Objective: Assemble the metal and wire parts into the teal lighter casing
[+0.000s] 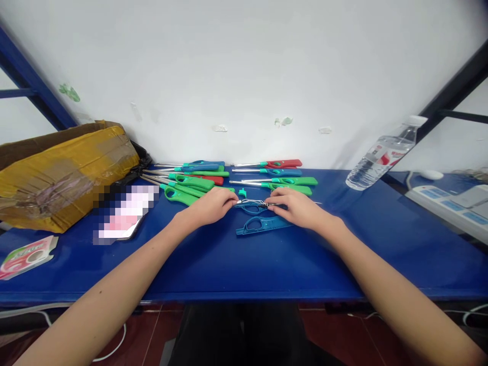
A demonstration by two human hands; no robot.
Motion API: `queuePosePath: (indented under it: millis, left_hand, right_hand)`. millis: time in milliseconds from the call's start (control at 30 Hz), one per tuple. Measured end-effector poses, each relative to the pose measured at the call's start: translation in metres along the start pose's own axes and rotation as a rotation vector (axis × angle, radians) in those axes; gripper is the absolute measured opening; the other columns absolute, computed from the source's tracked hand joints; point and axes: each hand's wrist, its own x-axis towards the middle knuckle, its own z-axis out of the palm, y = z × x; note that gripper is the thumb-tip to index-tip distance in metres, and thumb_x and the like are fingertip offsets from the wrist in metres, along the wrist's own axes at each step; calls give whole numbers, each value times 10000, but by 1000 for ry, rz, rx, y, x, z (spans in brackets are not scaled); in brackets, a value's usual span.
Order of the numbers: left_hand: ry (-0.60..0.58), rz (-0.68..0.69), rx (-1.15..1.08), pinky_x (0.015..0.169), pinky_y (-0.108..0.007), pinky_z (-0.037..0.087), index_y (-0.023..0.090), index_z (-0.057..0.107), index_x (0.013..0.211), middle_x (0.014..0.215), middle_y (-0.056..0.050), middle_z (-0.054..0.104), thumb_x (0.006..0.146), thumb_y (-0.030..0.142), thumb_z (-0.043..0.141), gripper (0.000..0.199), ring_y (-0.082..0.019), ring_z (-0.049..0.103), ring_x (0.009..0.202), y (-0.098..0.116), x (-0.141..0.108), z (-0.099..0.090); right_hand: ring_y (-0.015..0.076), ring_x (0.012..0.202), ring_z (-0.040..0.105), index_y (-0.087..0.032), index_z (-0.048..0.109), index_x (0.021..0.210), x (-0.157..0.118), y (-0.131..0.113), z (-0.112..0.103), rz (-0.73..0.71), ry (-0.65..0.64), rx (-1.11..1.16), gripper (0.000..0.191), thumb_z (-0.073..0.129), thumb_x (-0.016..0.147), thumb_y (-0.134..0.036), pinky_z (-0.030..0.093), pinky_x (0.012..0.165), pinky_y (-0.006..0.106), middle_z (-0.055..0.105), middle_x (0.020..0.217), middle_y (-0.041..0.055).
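Both hands work over a blue half shell [253,208] at the table's middle. My left hand [215,205] pinches the white end of some thin wires [251,201] at the shell's left end. On the shell's right part, my right hand [292,205] is closed on the dark part where the wires end; its exact shape is hidden by the fingers. A thin metal piece sticks out to the right of that hand. Nearer the front edge lies a second blue half shell [263,225]. A small green-teal piece [242,193] stands just behind the wires.
Long-necked lighters with green [192,182], blue and red [284,163] handles lie in two groups by the wall. At left are a taped box [68,175], a phone [127,213] and a card [28,256]. A water bottle [385,155] leans at right, near a power strip [453,203].
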Motion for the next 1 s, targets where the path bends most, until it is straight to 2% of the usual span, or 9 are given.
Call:
queuePosePath:
  millis: [200, 500, 667, 1000]
  left_hand:
    - [-17, -42, 93, 851, -334, 474, 182, 728, 1034, 1014, -71, 729, 969, 168, 468, 268, -235, 658, 957, 1, -1, 4]
    - [-36, -69, 201, 710, -310, 480, 211, 761, 1069, 972, -69, 724, 953, 209, 528, 260, -234, 649, 881, 10, -2, 0]
    - [-44, -43, 258, 679, -283, 458, 200, 764, 1017, 915, -70, 704, 962, 221, 527, 245, -216, 644, 855, 11, -2, -1]
    - [-101, 67, 261, 736, -312, 475, 147, 742, 1045, 919, -100, 693, 996, 182, 451, 297, -224, 655, 871, 10, -1, -1]
  right_hand:
    - [259, 967, 632, -200, 736, 1123, 0, 1, 1, -11, 6, 1, 287, 504, 978, -288, 504, 843, 405, 675, 1063, 114]
    - [261, 973, 633, -209, 737, 1125, 0, 1, 1, -8, 0, -3, 289, 499, 978, -283, 508, 850, 411, 677, 1068, 111]
    - [257, 968, 639, -227, 744, 1112, 0, 2, 1, -13, 5, -4, 280, 505, 976, -274, 510, 844, 406, 681, 1069, 105]
    - [259, 966, 633, -202, 746, 1111, 0, 2, 0, -8, -2, -7, 286, 501, 980, -269, 511, 842, 411, 678, 1065, 114]
